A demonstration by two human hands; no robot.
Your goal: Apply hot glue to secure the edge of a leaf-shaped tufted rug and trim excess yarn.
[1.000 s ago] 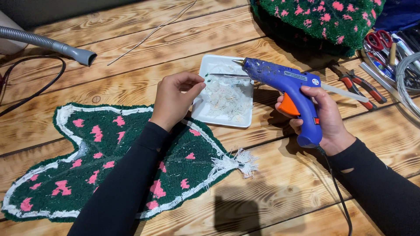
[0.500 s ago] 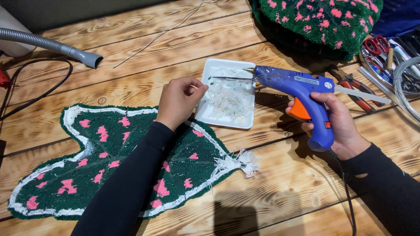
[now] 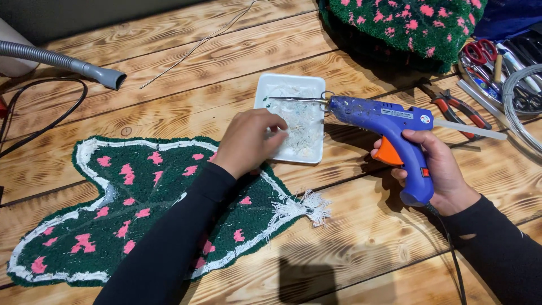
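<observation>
My right hand (image 3: 437,172) grips a blue hot glue gun (image 3: 384,121) with an orange trigger. Its long metal nozzle points left over a small white tray (image 3: 265,86) smeared with dried glue. A clear glue stick sticks out of the gun's back. My left hand (image 3: 248,141) rests at the tray's left edge, fingers curled, fingertips touching the glue residue inside; whether it pinches anything is unclear. Under my left forearm lies a dark green leaf-shaped tufted rug (image 3: 130,203) with pink spots, a white border and a frayed white tip near the middle of the wooden table (image 3: 372,248).
A grey vacuum hose nozzle (image 3: 104,76) and black cable (image 3: 39,130) lie at the far left. A thin wire (image 3: 197,42) crosses the boards. A second green-and-pink tufted piece (image 3: 406,25) sits at the top right, beside pliers (image 3: 457,107), red scissors (image 3: 480,51) and coiled wire (image 3: 522,104).
The glue gun has shifted a little right and its nozzle stays over the tray. My left hand has slid from the tray's left corner onto its inside edge.
</observation>
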